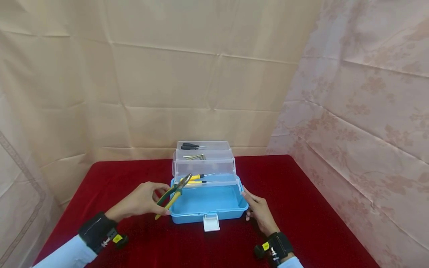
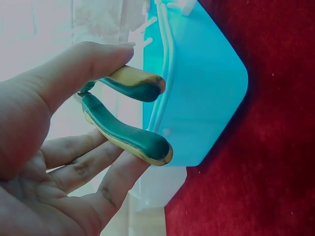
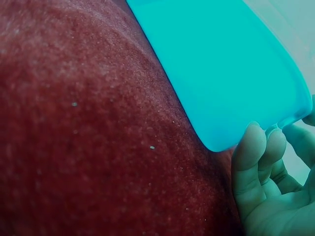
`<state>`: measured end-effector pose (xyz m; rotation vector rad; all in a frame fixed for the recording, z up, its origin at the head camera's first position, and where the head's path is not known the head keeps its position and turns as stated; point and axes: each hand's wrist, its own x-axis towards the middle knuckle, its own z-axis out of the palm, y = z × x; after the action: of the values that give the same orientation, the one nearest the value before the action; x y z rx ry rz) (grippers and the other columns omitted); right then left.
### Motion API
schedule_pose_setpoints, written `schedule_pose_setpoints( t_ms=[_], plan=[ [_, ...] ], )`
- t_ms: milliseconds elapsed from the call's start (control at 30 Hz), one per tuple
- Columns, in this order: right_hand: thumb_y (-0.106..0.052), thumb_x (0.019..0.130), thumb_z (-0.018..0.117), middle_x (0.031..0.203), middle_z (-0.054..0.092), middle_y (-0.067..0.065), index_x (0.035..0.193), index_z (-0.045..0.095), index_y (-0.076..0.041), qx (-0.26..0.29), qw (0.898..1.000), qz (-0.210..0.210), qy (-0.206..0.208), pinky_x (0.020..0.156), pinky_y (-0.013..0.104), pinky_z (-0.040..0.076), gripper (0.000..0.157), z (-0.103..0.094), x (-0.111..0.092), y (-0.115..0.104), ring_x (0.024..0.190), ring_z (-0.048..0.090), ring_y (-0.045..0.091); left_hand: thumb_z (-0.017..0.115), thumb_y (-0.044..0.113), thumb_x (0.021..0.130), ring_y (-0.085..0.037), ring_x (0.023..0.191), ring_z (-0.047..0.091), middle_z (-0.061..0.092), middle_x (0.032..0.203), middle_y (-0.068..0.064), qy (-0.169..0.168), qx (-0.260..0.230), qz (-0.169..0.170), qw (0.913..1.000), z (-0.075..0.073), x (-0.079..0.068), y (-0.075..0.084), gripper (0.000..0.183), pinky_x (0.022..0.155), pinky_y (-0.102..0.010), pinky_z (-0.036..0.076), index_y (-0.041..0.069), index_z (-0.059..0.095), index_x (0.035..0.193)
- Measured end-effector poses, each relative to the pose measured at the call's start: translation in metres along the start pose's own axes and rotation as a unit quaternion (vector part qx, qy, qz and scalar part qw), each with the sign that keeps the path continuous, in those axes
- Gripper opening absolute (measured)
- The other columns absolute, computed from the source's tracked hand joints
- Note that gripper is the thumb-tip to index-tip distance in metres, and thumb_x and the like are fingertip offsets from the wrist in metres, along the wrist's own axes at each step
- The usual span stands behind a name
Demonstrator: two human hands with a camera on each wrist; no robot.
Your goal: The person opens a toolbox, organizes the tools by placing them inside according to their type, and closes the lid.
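In the head view, my left hand [image 1: 144, 201] grips a pair of pliers [image 1: 171, 202] with green and yellow handles, over the left end of a blue toolbox [image 1: 187, 219]. Their metal nose points up and away to the right. The left wrist view has the two handles [image 2: 125, 130] spread apart between thumb and fingers. At the box's right end, my right hand [image 1: 261, 212] holds the rim, with fingertips [image 3: 251, 142] against the blue side wall. The lid is up, its clear trays [image 1: 219, 154] fanned out behind the box.
Black-handled screwdrivers [image 1: 190, 147] lie in the top tray, L-shaped hex keys [image 1: 193, 157] below them. Yellow screwdrivers [image 1: 197, 177] lie in the lowest tray. A white latch [image 1: 211, 223] hangs at the box front. Red cloth [image 1: 134, 169] covers the table; curtains [image 1: 167, 74] stand behind.
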<state>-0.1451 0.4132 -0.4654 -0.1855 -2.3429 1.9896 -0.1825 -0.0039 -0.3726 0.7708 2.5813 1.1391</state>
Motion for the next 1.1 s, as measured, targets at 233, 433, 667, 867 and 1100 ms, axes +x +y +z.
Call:
schedule_pose_setpoints(
  t_ms=[233, 433, 667, 867, 1100],
  plan=[
    [-0.050, 0.088, 0.065, 0.062, 0.045, 0.009, 0.139, 0.056, -0.031, 0.007, 1.000, 0.010, 0.005, 0.050, 0.031, 0.049, 0.055, 0.001, 0.001, -0.002, 0.052, 0.047, 0.017, 0.086, 0.048, 0.064, -0.021, 0.078, 0.059, 0.065, 0.100, -0.005, -0.016, 0.010, 0.004, 0.9998, 0.004, 0.009, 0.009, 0.078, 0.062, -0.031, 0.052, 0.008, 0.062, 0.127],
    [-0.049, 0.088, 0.066, 0.062, 0.044, 0.009, 0.138, 0.057, -0.032, 0.006, 1.000, 0.013, 0.005, 0.049, 0.032, 0.049, 0.054, 0.003, 0.002, 0.000, 0.051, 0.046, 0.016, 0.086, 0.050, 0.064, -0.018, 0.079, 0.059, 0.065, 0.099, -0.004, -0.037, 0.027, 0.012, 0.9989, 0.007, 0.015, 0.013, 0.081, 0.066, -0.029, 0.051, 0.007, 0.062, 0.128],
    [-0.049, 0.089, 0.065, 0.061, 0.044, 0.008, 0.138, 0.058, -0.031, 0.008, 1.000, 0.009, 0.004, 0.048, 0.031, 0.048, 0.053, 0.002, 0.002, 0.000, 0.051, 0.046, 0.016, 0.085, 0.050, 0.064, -0.019, 0.082, 0.056, 0.063, 0.099, -0.003, -0.041, 0.037, 0.018, 0.9983, 0.013, 0.022, 0.015, 0.078, 0.065, -0.032, 0.050, 0.010, 0.064, 0.127],
    [-0.049, 0.088, 0.066, 0.062, 0.046, 0.010, 0.140, 0.056, -0.030, 0.000, 1.000, 0.010, 0.004, 0.048, 0.031, 0.049, 0.056, 0.002, 0.000, 0.000, 0.051, 0.047, 0.016, 0.086, 0.046, 0.065, -0.019, 0.083, 0.056, 0.064, 0.099, -0.004, -0.050, 0.039, 0.015, 0.9978, 0.019, 0.030, 0.017, 0.076, 0.064, -0.031, 0.050, 0.011, 0.064, 0.128],
    [-0.051, 0.088, 0.066, 0.063, 0.045, 0.010, 0.140, 0.056, -0.032, -0.002, 1.000, 0.010, 0.004, 0.049, 0.032, 0.050, 0.056, 0.000, 0.001, -0.001, 0.052, 0.047, 0.018, 0.086, 0.044, 0.066, -0.019, 0.086, 0.056, 0.062, 0.102, -0.003, -0.057, 0.044, 0.029, 0.9970, 0.021, 0.038, 0.024, 0.077, 0.063, -0.028, 0.051, 0.009, 0.062, 0.130]
  ],
)
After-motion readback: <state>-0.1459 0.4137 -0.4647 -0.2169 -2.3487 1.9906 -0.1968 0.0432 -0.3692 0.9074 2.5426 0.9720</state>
